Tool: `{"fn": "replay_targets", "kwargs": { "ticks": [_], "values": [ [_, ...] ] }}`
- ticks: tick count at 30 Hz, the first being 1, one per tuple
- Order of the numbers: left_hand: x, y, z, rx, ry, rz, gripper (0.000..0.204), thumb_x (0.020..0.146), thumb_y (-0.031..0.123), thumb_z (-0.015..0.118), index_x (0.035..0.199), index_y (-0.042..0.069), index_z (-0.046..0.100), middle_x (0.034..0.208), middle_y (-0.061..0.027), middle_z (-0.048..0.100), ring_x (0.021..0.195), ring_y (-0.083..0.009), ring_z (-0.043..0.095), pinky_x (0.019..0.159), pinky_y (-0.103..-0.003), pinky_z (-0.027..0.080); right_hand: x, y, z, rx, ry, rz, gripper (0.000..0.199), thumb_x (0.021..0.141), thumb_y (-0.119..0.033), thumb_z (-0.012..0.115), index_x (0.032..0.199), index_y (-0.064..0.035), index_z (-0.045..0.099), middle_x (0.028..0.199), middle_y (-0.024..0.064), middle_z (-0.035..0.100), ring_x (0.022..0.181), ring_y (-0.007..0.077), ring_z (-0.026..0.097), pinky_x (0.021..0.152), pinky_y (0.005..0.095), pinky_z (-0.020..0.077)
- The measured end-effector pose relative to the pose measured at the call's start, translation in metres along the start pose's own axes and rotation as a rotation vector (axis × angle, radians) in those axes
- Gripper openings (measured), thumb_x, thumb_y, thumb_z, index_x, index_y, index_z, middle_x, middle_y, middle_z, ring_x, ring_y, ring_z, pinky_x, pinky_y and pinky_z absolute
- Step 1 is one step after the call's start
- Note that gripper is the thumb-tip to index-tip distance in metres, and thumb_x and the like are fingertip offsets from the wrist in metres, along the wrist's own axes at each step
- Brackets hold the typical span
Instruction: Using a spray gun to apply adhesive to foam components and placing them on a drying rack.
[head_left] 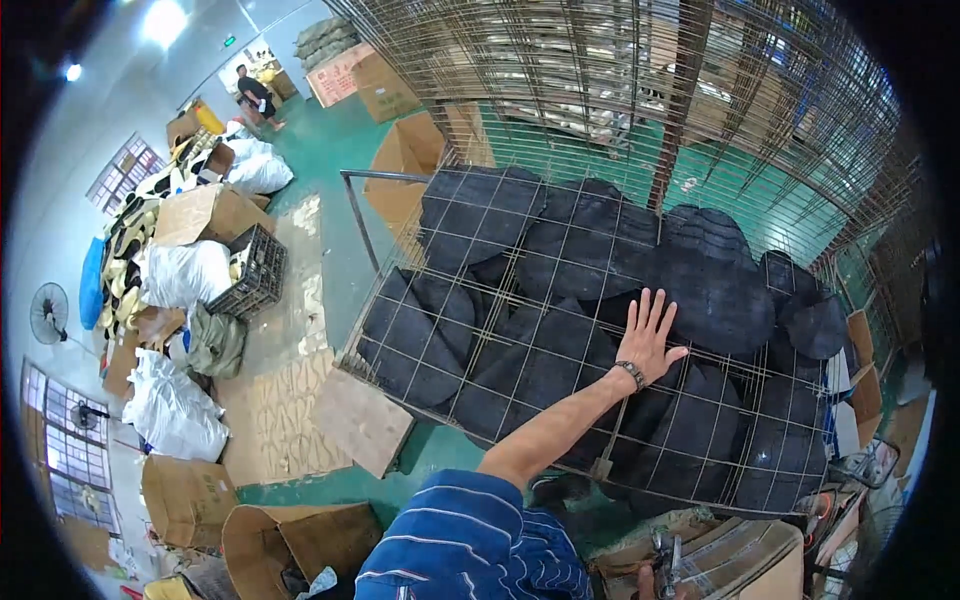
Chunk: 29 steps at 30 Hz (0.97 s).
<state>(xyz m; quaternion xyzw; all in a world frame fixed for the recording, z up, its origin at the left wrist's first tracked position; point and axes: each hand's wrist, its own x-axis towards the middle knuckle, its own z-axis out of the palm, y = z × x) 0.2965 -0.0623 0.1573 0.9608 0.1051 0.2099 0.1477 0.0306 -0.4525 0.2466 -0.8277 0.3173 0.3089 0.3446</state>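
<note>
My left hand (650, 335) lies palm down with its fingers spread, at the middle of a wire mesh rack (603, 466). Large black flat pieces (540, 350) with rounded ends lie across this rack, overlapping one another. Just right of my fingers is a rounded black piece (718, 290). A watch or bracelet circles the left wrist. At the lower edge, only a small part of my right hand (646, 582) shows, against a metal tool (668, 553) that looks like a spray gun. Most of that hand is cut off.
Many more wire racks (560, 50) stand tilted up beyond this one. Cardboard boxes (300, 545) are at the lower left, and another box (750, 560) is at the lower right. White sacks (175, 405) and a black crate (250, 270) line the left side. A person (255, 95) is far off.
</note>
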Motion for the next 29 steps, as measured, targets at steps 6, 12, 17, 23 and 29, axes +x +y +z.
{"fn": "replay_targets", "kwargs": {
  "ticks": [6, 12, 17, 23, 29],
  "values": [
    [0.006, 0.026, 0.011, -0.044, -0.038, 0.037, 0.091, 0.101, 0.067, 0.047, 0.165, 0.004, 0.029, 0.174, -0.0235, 0.012, 0.161, -0.0463, 0.006, 0.129, -0.060, 0.008, -0.115, -0.036, -0.001, 0.540, -0.048, -0.104, 0.100, 0.090, -0.048, 0.082, 0.164, -0.0100, 0.028, 0.156, 0.0249, 0.047, 0.137, 0.0406, 0.051, 0.104, 0.0525, 0.0548],
    [0.003, 0.015, -0.002, 0.006, -0.095, 0.001, 0.095, 0.100, 0.073, 0.042, 0.167, 0.006, 0.027, 0.175, -0.0208, 0.014, 0.161, -0.0449, 0.004, 0.129, -0.059, 0.006, -0.096, 0.042, 0.003, 0.741, -0.279, -0.310, 0.066, 0.094, -0.030, 0.081, 0.143, -0.0014, 0.048, 0.116, 0.0198, 0.066, 0.098, 0.0306, 0.066, 0.082, 0.0461, 0.0590],
    [0.015, 0.033, -0.030, -0.009, -0.109, -0.006, 0.099, 0.099, 0.070, 0.048, 0.167, 0.003, 0.021, 0.174, -0.0233, 0.014, 0.160, -0.0485, 0.006, 0.128, -0.062, 0.007, -0.148, 0.040, 0.002, 0.647, -0.008, -0.442, 0.040, 0.093, -0.026, 0.081, 0.116, 0.0023, 0.063, 0.087, 0.0096, 0.066, 0.075, 0.0223, 0.060, 0.067, 0.0427, 0.0507],
    [0.119, 0.056, -0.240, -0.196, 0.564, 0.216, 0.093, 0.099, 0.040, 0.064, 0.165, -0.004, 0.017, 0.173, -0.0267, 0.014, 0.160, -0.0505, 0.007, 0.127, -0.064, 0.010, -0.157, 0.061, -0.007, 0.348, -0.059, -0.600, 0.038, 0.094, -0.032, 0.082, 0.112, -0.0014, 0.068, 0.084, 0.0075, 0.064, 0.069, 0.0221, 0.054, 0.066, 0.0408, 0.0468],
    [0.239, 0.109, -0.538, 0.209, 0.659, 0.148, 0.102, 0.092, 0.036, 0.074, 0.169, 0.009, 0.014, 0.177, -0.0124, 0.011, 0.161, -0.0406, 0.011, 0.128, -0.059, 0.020, -0.127, 0.091, 0.006, 0.503, -0.235, -0.649, 0.070, 0.091, -0.032, 0.084, 0.145, 0.0041, 0.060, 0.098, 0.0079, 0.072, 0.091, 0.0146, 0.064, 0.087, 0.0304, 0.0511]
  ]
}}
